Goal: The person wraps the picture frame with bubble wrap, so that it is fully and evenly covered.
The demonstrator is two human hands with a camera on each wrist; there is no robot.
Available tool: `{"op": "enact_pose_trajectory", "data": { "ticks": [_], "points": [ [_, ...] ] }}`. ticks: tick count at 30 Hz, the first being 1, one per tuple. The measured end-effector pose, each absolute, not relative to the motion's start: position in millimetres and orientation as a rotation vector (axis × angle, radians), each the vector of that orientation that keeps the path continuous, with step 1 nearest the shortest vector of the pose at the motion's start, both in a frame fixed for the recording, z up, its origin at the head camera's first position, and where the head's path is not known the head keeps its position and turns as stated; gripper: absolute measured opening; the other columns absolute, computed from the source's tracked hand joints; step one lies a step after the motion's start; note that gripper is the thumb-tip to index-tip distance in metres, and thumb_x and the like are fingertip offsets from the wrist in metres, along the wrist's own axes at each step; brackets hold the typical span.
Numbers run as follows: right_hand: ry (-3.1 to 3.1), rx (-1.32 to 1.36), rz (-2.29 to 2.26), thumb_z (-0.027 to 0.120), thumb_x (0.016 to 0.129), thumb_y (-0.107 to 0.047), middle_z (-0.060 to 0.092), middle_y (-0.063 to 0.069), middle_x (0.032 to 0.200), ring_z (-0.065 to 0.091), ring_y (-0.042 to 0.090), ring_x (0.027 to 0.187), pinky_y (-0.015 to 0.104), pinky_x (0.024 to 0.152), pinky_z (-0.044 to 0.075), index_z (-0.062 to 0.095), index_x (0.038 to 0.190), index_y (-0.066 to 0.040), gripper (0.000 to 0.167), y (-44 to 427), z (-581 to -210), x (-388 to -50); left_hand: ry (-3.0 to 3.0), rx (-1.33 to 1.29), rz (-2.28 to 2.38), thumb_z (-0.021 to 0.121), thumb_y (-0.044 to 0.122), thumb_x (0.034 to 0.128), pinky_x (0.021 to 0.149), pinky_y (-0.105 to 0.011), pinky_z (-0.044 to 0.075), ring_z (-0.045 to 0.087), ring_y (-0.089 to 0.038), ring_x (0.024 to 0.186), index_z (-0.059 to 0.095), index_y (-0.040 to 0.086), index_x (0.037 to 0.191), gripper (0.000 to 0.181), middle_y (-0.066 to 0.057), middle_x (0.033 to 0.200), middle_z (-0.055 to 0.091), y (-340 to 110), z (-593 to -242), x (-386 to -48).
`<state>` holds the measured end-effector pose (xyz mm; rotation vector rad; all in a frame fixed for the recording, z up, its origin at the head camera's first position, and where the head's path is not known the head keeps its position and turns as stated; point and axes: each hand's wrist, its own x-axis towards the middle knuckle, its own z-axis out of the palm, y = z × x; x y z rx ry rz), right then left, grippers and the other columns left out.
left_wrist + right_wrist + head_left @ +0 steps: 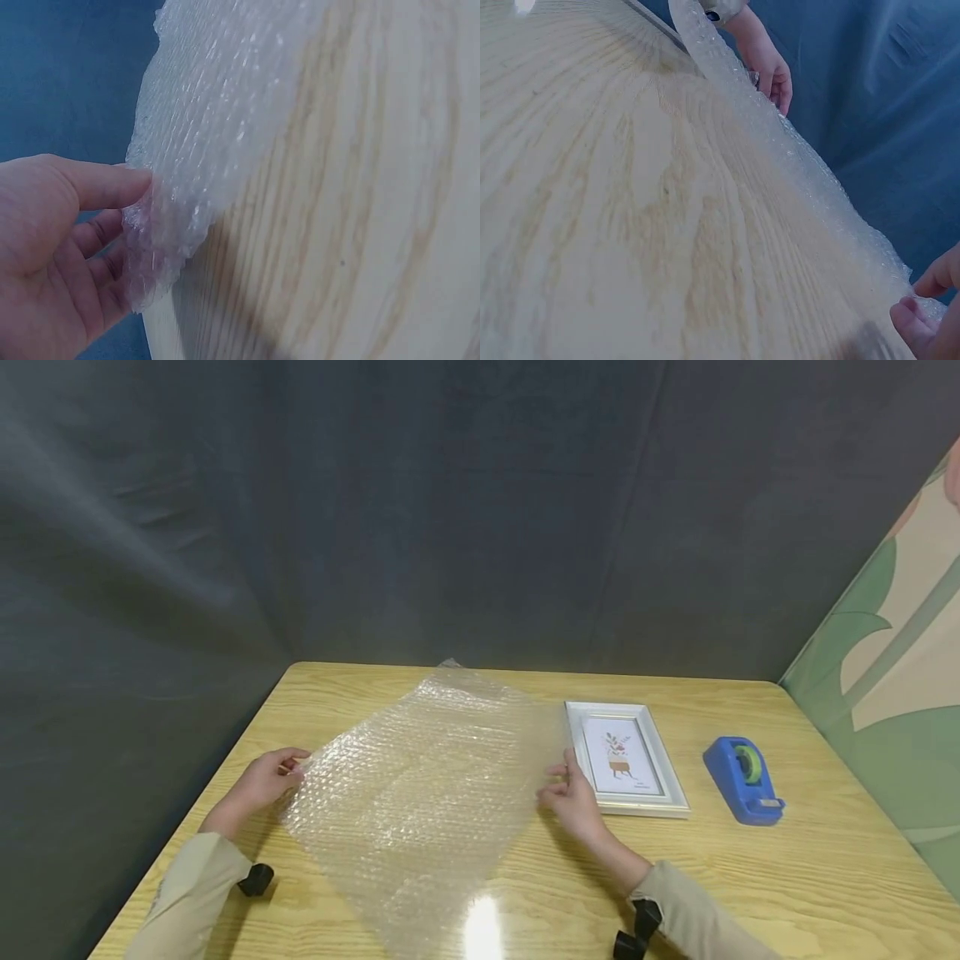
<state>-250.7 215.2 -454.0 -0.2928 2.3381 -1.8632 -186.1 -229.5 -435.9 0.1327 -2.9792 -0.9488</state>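
1. Bubble wrap (pixel 420 777) lies spread between the two hands, set cornerwise over the left and middle of the table (pixel 750 877); its near corner runs toward the bottom edge of the head view, its far corner up to the table's back edge.

2. Left hand (pixel 270 777): thumb on one face, fingers behind the other, pinching the wrap at its left corner.

3. Right hand (pixel 573 802): thumb and forefinger meet on the wrap's right edge in a narrow pinch; the other fingers are hard to read.

4. Handling, as I judge it: very light, soft and floppy, with slick plastic faces that should slide easily over the smooth table. It looks hard to damage, though a tight squeeze could pop bubbles. Opposite corners or edges seem the best hold — the middle would likely sag or bunch.

5. Just right of the wrap, a picture frame (pixel 628 760) lies face up. The right hand overlaps its near left corner in the head view; whether they touch I cannot tell. It looks stiff and probably breakable, and it stands in the way of spreading the wrap further right.

6. Right of the frame, well apart from the wrap, sits a blue tape dispenser (pixel 742 781) holding a green roll — out of the way.

7. Behind hangs a dark curtain (pixel 480 510).
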Motion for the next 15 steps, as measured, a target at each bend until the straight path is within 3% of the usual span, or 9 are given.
{"op": "enact_pose_trajectory", "data": {
  "ticks": [8,15],
  "points": [
    [2.316,-0.295,-1.850,0.056,0.075,0.012,0.045,0.022,0.107,0.059,0.015,0.076,0.015,0.058,0.048,0.002,0.140,0.012,0.084,216.1,-457.6,-249.6,-2.961,0.177,-0.911,0.055,0.002,0.0865,0.068,-0.040,0.050,0.056,-0.033,0.086,0.054,-0.008,0.115,0.030,-0.017,0.090,0.058,-228.0,-437.5,-184.8],
    [2.297,-0.304,-1.798,0.056,0.078,0.009,0.044,0.028,0.114,0.060,0.019,0.079,0.021,0.060,0.052,0.001,0.140,0.011,0.083,229.8,-450.7,-252.6,-3.001,0.207,-0.763,0.053,0.014,0.0888,0.072,-0.048,0.048,0.054,-0.041,0.097,0.049,-0.007,0.122,0.039,-0.026,0.109,0.055,-214.8,-425.0,-185.4]
  ]
}}
